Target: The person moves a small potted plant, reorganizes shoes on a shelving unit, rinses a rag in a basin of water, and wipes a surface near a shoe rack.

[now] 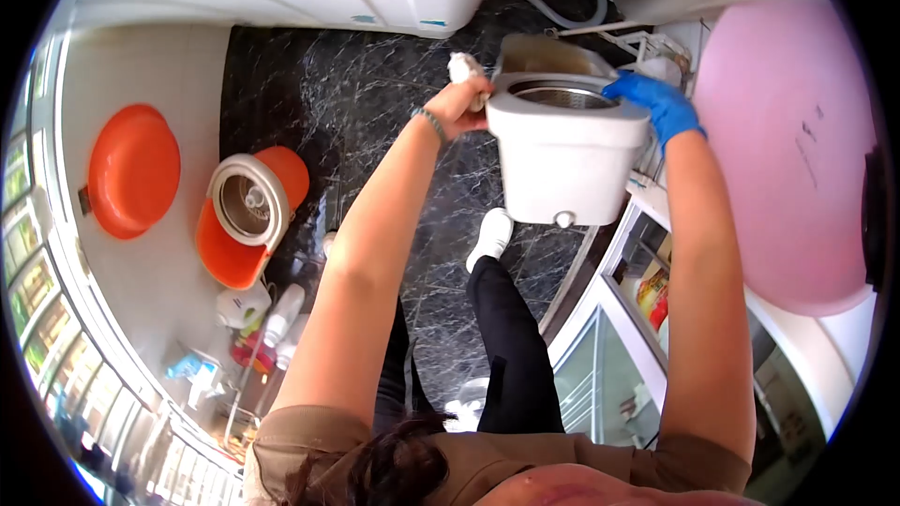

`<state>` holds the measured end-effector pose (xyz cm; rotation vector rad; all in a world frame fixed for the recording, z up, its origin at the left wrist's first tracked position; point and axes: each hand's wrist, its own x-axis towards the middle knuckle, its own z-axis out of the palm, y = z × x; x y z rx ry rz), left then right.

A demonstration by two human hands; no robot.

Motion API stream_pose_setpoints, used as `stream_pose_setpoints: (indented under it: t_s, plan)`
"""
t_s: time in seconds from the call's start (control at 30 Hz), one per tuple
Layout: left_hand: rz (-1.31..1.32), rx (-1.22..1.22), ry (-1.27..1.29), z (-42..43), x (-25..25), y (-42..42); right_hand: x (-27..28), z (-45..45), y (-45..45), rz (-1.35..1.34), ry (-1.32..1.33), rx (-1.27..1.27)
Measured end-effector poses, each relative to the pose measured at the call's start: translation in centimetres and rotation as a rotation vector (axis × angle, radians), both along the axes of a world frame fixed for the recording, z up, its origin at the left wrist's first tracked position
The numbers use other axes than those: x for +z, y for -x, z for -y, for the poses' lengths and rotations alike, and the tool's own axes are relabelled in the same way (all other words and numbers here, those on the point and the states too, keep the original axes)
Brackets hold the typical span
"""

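A white bucket (567,164) with a round metal spin basket (562,96) at its top is held up in front of me, upright, with a small round plug low on its near side. My left hand (459,105), bare with a bracelet at the wrist, grips its left rim and also has a crumpled white cloth (466,68) by its fingers. On the right rim is my right hand (661,105) in a blue glove, its fingers bent over the edge. Behind the bucket, a brownish, translucent part (548,54) shows, partly hidden.
An orange mop bucket (225,258) stands on the dark marbled floor at left, near an orange basin (136,171) by the wall. White bottles (283,314) stand below it. A large pink basin (787,150) and a glass-door cabinet (600,384) are on the right.
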<state>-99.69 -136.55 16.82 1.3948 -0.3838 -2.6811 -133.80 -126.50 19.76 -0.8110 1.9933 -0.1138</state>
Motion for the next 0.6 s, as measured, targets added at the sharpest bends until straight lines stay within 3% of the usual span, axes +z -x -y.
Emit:
stream_pose_setpoints:
  t_s: [0.13, 0.23, 0.3, 0.4, 0.5, 0.6]
  plan:
    - [-0.044, 0.142, -0.009, 0.3, 1.0, -0.4, 7.3, 8.4, -1.7, -0.218, -0.023, 0.283]
    - [-0.156, 0.272, -0.108, -1.0, 0.9, -0.3, 8.1, 13.7, -1.6, -0.355, -0.183, 0.161]
    - [-0.154, 0.266, -0.112, -1.7, 1.6, 0.4, 8.4, 17.1, -2.4, -0.711, -0.275, 0.565]
    - [-0.255, 0.205, -0.188, -3.0, 1.2, 1.5, 11.2, 19.6, -4.9, -0.944, -0.440, 0.695]
    - [-0.380, 0.283, -0.336, -5.1, 0.8, 2.6, 13.9, 20.1, -7.3, -1.023, -0.580, 0.519]
    - [-0.385, 0.274, -0.422, -6.9, 1.6, 2.8, 15.1, 19.8, -8.4, -0.956, -0.591, 0.579]
